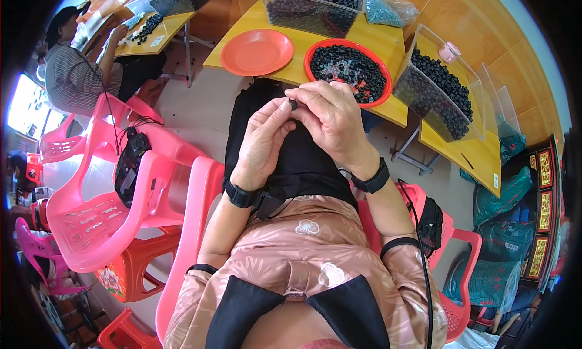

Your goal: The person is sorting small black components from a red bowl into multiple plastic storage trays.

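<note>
Above my lap, my left hand (pixel 267 136) and my right hand (pixel 330 117) meet at the fingertips. Between them they pinch a small round black piece (pixel 293 104); its finer detail is too small to make out. Just beyond my right hand, a red plate (pixel 388 82) on the yellow table holds many black pieces and some small pale bluish ones. To its left lies a flat orange-red plate (pixel 257 52) with nothing on it.
Clear bins of black pieces (pixel 314 13) (pixel 441 85) stand on the tables (pixel 388 43). A bag of bluish pieces (pixel 388 13) lies behind. Pink chairs (pixel 91 228) stand at left. At far left another person (pixel 79 76) sits by a table. Green sacks (pixel 503 240) are at right.
</note>
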Available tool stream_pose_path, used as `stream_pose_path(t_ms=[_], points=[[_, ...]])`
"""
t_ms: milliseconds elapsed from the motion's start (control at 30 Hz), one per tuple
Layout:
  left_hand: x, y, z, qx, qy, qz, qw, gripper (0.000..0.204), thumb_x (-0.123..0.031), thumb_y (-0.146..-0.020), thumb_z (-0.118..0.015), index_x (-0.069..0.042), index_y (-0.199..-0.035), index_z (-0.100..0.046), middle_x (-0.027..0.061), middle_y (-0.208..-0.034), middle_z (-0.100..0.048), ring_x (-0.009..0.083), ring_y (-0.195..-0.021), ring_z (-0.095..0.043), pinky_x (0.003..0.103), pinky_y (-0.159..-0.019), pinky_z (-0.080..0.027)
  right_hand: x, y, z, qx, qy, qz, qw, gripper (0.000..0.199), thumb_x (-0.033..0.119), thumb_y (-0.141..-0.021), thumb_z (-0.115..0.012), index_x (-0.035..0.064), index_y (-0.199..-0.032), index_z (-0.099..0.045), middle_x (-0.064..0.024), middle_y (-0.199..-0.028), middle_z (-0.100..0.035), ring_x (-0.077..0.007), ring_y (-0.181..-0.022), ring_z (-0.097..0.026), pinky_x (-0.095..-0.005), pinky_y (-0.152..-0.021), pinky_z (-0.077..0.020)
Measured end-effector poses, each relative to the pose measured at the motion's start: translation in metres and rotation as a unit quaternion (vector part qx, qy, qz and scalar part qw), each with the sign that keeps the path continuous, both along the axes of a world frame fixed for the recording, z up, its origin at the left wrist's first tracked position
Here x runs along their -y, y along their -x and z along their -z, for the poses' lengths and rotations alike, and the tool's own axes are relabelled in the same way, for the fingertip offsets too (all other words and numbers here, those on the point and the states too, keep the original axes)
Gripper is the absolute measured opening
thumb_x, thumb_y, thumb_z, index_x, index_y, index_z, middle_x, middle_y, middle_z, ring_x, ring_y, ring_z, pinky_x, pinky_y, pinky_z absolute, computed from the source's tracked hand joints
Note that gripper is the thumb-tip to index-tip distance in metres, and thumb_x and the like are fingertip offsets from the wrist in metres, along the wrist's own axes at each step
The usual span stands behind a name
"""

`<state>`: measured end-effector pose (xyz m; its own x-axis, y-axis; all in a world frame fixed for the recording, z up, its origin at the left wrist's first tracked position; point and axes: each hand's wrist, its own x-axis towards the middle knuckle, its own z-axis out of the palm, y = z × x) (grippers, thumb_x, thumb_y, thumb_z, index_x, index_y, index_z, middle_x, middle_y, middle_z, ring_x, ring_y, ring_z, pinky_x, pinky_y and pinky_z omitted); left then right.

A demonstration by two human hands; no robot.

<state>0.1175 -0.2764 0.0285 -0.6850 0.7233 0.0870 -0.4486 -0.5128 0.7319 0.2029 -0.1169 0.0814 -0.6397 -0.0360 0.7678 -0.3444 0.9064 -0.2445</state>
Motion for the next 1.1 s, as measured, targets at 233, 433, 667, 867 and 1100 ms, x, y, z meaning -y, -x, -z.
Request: stream_pose_path(t_ms=[233,433,667,867,1100], points=[[-0.002,-0.002,0.006,-0.013,0.006,0.014,1.0,0.024,-0.022,-0.115,-0.067,-0.004,-0.128,-0.076,0.0008,-0.111,-0.077,0.0058,-0.101,-0.068,0.023,-0.09,-0.052,-0.017,-0.007,-0.012,0.086,0.142,-0.101,0.981,0.019,0.001,-0.1,-0.077,-0.0005,-0.119,-0.08,-0.0117,-0.109,-0.077,-0.0264,-0.097,-0.076,-0.0345,-0.087,-0.0593],[-0.002,-0.006,0.003,-0.04,0.051,-0.024,0.998,0.021,-0.018,-0.112,-0.072,-0.003,-0.126,-0.078,0.0002,-0.109,-0.077,0.0065,-0.101,-0.067,0.024,-0.09,-0.05,-0.01,-0.011,-0.014,0.133,0.256,-0.09,0.953,0.015,-0.001,-0.102,-0.075,-0.0029,-0.116,-0.08,-0.0095,-0.109,-0.077,-0.0168,-0.094,-0.075,-0.0284,-0.082,-0.0597],[-0.003,-0.006,0.009,-0.076,0.076,-0.08,0.991,0.02,-0.016,-0.11,-0.075,-0.003,-0.124,-0.08,-0.0004,-0.107,-0.078,0.0065,-0.099,-0.067,0.024,-0.089,-0.049,-0.005,-0.007,-0.002,0.095,0.219,-0.059,0.969,0.015,-0.002,-0.1,-0.077,-0.0025,-0.115,-0.08,-0.0106,-0.107,-0.078,-0.019,-0.092,-0.076,-0.0295,-0.08,-0.0597],[0.0,0.003,0.016,0.011,0.031,-0.049,0.998,0.019,-0.019,-0.112,-0.073,-0.005,-0.122,-0.079,0.0,-0.11,-0.079,0.0052,-0.097,-0.067,0.023,-0.086,-0.051,0.001,-0.001,0.002,0.025,0.103,-0.043,0.993,0.028,0.002,-0.092,-0.084,0.0025,-0.12,-0.081,-0.0113,-0.109,-0.079,-0.0271,-0.093,-0.076,-0.0369,-0.085,-0.0567],[0.004,0.0,0.004,0.034,0.014,-0.022,0.999,0.019,-0.019,-0.113,-0.071,-0.005,-0.123,-0.078,-0.0008,-0.111,-0.078,0.0045,-0.093,-0.064,0.023,-0.087,-0.052,0.001,0.005,0.008,-0.012,0.05,-0.022,0.998,0.039,0.007,-0.082,-0.09,0.0085,-0.12,-0.08,-0.0058,-0.109,-0.079,-0.0241,-0.089,-0.072,-0.0378,-0.085,-0.0509]])
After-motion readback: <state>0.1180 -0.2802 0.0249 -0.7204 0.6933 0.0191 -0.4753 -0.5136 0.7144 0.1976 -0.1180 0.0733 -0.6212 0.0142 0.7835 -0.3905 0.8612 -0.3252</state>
